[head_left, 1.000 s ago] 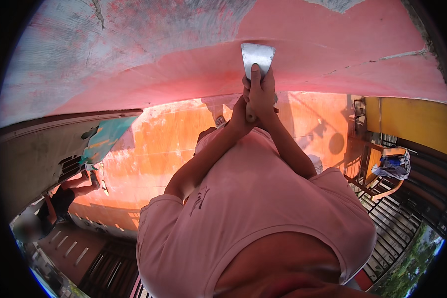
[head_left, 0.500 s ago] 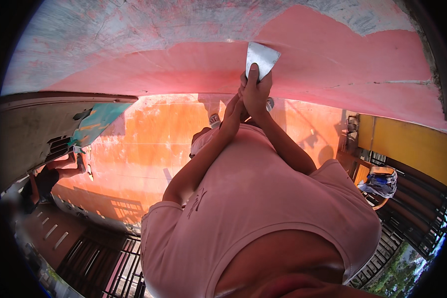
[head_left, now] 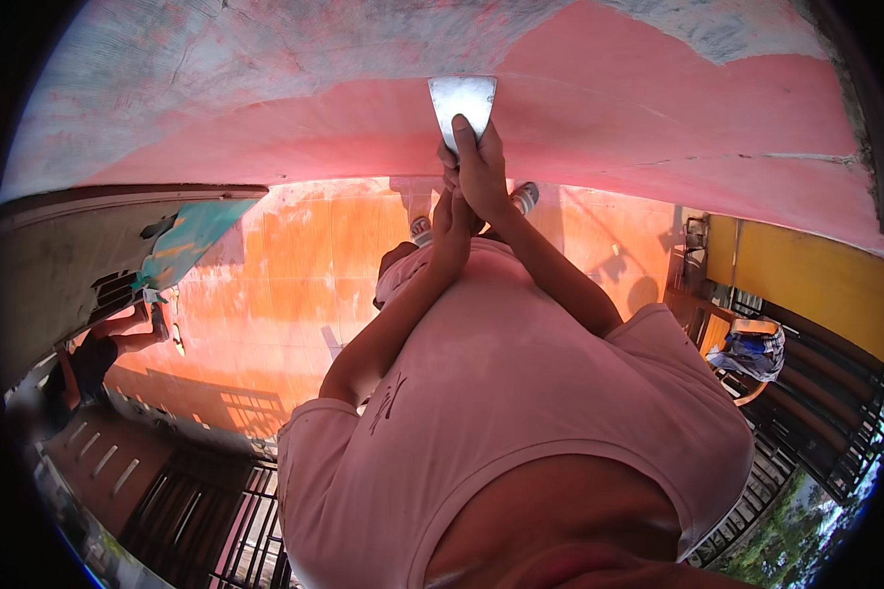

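A putty knife [head_left: 462,98] with a wide, pale metal blade stands in my right hand [head_left: 481,177], thumb laid along the blade's base. The blade's broad edge meets the pink part of the wall [head_left: 363,128], just below a grey, patchy area. Close against the right hand and wrist is my left hand [head_left: 452,228], its fingers pressed together. What lies inside its palm is hidden, and so is the putty knife's handle.
Orange floor tiles [head_left: 304,285] stretch beneath me, with my sandalled feet near the wall. A person [head_left: 93,353] sits at the left by a worn panel [head_left: 79,275]. At the right are a chair with cloth [head_left: 751,353], a yellow panel [head_left: 796,280] and dark railings.
The putty knife and both hands have shifted left along the wall. Its blade, tilted before, now points more squarely at the wall.
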{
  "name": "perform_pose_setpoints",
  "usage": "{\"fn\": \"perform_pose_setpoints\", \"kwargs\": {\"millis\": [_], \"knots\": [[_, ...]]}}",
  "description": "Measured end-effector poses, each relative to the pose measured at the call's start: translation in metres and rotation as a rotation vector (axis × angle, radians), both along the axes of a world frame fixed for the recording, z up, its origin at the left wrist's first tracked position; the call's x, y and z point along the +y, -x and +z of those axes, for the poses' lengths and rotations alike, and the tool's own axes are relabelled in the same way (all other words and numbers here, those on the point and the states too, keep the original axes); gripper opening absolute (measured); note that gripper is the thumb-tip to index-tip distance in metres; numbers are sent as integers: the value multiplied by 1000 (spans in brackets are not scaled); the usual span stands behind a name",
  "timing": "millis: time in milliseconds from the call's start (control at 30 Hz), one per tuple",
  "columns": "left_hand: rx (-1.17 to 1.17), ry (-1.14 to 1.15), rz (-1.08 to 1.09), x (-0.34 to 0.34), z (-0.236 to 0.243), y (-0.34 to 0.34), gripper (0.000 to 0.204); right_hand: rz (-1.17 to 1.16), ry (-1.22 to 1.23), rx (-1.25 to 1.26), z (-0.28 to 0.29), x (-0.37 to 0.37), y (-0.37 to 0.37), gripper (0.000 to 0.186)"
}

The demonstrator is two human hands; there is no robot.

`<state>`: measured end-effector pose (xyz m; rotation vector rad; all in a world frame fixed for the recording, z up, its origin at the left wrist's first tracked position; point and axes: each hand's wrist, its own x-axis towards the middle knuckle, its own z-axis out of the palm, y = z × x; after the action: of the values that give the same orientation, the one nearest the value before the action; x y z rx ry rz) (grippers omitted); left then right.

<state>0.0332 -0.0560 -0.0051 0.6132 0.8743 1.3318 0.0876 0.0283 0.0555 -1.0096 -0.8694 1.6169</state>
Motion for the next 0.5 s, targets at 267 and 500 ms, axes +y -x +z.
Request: {"fn": "perform_pose_setpoints", "kwargs": {"millis": [267,500], "knots": [[129,5,1,2,-2,6,27,13,45,99,-2,-1,4,23],[148,-65,-94,11,-20,3,28,0,113,17,1,5,0,27]]}}
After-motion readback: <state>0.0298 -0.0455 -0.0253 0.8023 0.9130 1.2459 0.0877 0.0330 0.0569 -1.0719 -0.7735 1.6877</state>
